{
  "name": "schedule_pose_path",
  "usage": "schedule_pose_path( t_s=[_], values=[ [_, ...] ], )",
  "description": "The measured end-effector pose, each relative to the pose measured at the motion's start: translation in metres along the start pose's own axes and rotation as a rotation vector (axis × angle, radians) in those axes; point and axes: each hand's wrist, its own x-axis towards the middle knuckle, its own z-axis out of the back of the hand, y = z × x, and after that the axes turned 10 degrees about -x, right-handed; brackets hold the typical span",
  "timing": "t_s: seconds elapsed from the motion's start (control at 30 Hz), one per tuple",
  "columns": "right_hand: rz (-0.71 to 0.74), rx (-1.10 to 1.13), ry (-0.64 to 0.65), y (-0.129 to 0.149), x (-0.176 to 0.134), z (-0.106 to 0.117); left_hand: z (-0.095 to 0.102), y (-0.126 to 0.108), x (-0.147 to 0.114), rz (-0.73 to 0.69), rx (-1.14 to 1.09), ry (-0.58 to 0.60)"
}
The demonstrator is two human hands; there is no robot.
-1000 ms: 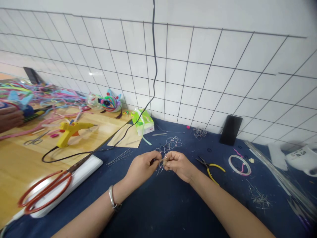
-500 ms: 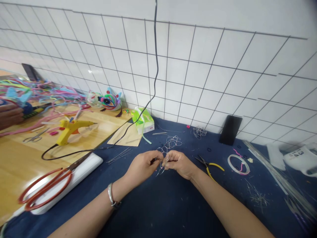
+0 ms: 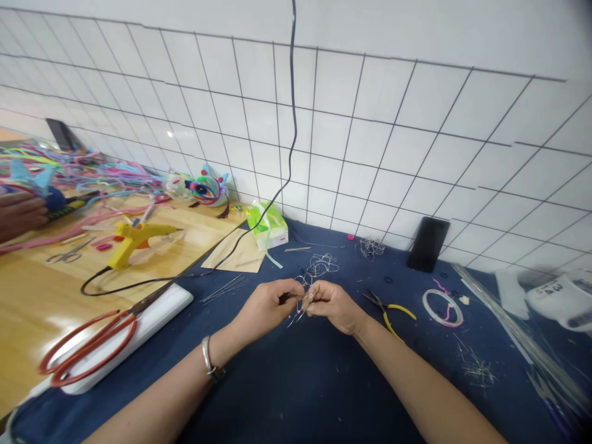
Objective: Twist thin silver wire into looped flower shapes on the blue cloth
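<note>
My left hand (image 3: 272, 302) and my right hand (image 3: 333, 306) meet over the dark blue cloth, fingertips nearly touching. Both pinch a small piece of thin, bent silvery wire (image 3: 296, 318), whose loops and ends stick out between and below the fingers. Small pinkish spots show on it; their kind is too small to tell. Just behind the fingers lies a loose tangle of wire (image 3: 322, 265). Pliers (image 3: 391, 310) with yellow handles rest to the right of my right hand. Several straight wire pieces (image 3: 224, 288) lie left of my left hand.
Large red-handled scissors (image 3: 87, 351) lie on a white power strip (image 3: 173, 302) at left. Beyond are a yellow glue gun (image 3: 134, 240), a tissue pack (image 3: 271, 228) and a co-worker's hand (image 3: 21, 216). At right are a black phone (image 3: 428, 244), a wire coil (image 3: 428, 302) and wire scraps (image 3: 481, 372).
Both hands stay at nearly the same spot, fingers shifting slightly on the wire. The wire ends below the fingers have swung a little to the left. The whole view has shifted slightly.
</note>
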Motion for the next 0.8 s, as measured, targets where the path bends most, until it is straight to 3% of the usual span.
schedule_pose_path(
  t_s=[0.53,0.8],
  values=[
    [0.064,-0.299,-0.187,0.013,-0.002,-0.01,-0.002,-0.002,-0.002,0.031,0.197,-0.009],
    [0.033,-0.282,-0.244,0.017,-0.003,-0.019,-0.004,0.002,-0.003,0.031,0.299,-0.017]
  ],
)
